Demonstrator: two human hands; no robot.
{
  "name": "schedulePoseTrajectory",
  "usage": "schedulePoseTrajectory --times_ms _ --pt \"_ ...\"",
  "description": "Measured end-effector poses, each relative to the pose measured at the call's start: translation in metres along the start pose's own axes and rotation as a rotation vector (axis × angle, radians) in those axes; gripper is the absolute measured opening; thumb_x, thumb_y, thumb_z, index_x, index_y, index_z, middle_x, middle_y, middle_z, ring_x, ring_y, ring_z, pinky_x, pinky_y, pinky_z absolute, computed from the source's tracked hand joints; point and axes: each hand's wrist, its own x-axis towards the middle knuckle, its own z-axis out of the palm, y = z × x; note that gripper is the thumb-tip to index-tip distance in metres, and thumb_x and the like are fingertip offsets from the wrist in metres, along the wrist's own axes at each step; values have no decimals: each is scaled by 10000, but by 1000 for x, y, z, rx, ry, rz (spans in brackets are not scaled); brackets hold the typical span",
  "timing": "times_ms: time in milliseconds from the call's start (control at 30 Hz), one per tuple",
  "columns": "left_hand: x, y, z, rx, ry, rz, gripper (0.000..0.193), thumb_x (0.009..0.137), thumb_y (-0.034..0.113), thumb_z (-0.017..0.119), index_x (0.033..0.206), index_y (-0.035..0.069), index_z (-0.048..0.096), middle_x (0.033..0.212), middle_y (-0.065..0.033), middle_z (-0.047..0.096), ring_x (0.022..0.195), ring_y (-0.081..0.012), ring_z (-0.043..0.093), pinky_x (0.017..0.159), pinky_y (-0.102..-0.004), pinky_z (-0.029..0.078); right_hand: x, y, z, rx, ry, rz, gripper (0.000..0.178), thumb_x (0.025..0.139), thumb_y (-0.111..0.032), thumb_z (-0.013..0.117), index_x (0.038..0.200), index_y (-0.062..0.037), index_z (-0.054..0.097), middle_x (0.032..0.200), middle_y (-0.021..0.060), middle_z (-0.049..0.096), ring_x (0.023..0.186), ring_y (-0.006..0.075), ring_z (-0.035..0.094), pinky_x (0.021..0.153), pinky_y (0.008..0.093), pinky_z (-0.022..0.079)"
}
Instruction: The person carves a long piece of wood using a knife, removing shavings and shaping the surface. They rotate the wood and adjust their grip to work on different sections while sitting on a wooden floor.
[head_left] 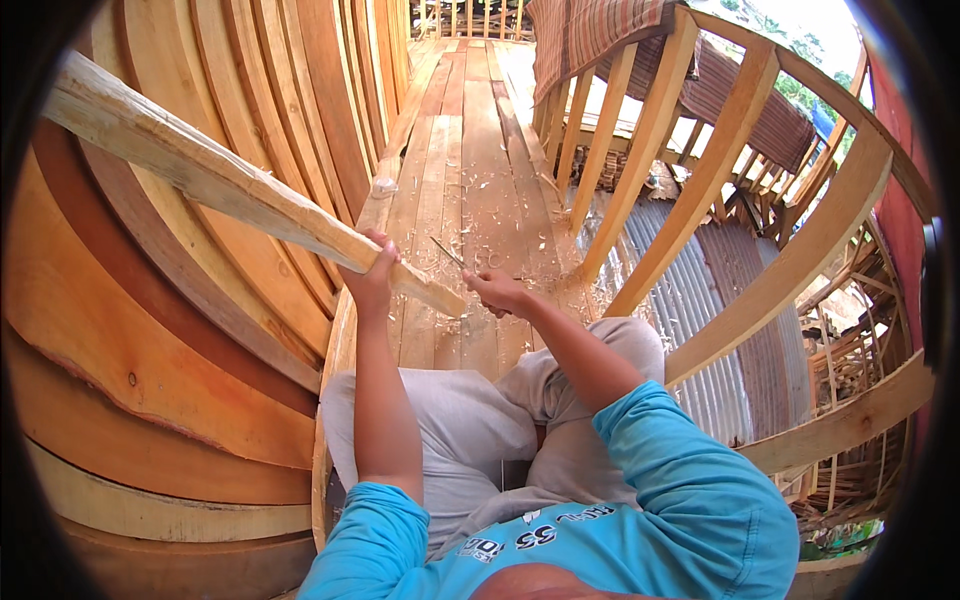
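The left hand (373, 280) has its fingers around a long wooden pole (240, 190), slanting from the left above the plank floor (480, 130); the right hand (496, 291) clenches a thin blade-like tool (447, 252) beside its right end; if the pole rolled, the edge might skid into the left fingers.

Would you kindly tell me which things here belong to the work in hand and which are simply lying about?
In use:
- wooden pole, gripped by the left hand
- thin-bladed tool, in the right hand

Lying about, apparently not in use:
- wood shavings on the plank floor
- striped cloth over the railing
- corrugated sheets beyond it
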Motion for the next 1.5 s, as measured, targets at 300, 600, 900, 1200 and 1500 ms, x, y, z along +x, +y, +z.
schedulePoseTrajectory --times_ms 300,600,900,1200,1500 --pt "-2 3 -2 76 16 18 192 785 -50 627 949 13 548 748 -70 573 636 -164 580 622 -301 490 11 22 -21 128 -24 16 250 979 -289 486 989 -46 546 605 -9 426 468 98 406 405 289 336" --pt "1 -12 -12 206 56 -7 190 773 -65 616 956 -38 573 723 -75 587 620 -143 580 606 -264 487 35 17 21 93 88 -131 240 913 -243 630 998 -37 540 679 38 529 548 121 518 436 294 418" --pt "5 -20 -9 202 -15 -2 226 794 -8 630 1012 -43 582 752 -75 563 671 -160 560 665 -296 470 63 22 57 -124 72 -128 281 852 -217 626 987 28 597 886 278 647 857 407 645 800 437 501" --pt "10 -23 -23 -26 -38 -66 171 834 91 586 973 -5 561 761 -90 508 736 -194 486 740 -341 421 58 31 58 -39 -111 -3 365 875 -212 606 1134 43 577 1008 256 661 927 386 651 836 437 507" --pt "12 -15 -30 82 7 -81 138 794 149 567 860 49 498 723 -84 456 704 -203 445 753 -364 386 66 30 66 -189 -135 -30 543 982 -411 400 987 59 672 989 268 670 972 424 639 875 481 481"
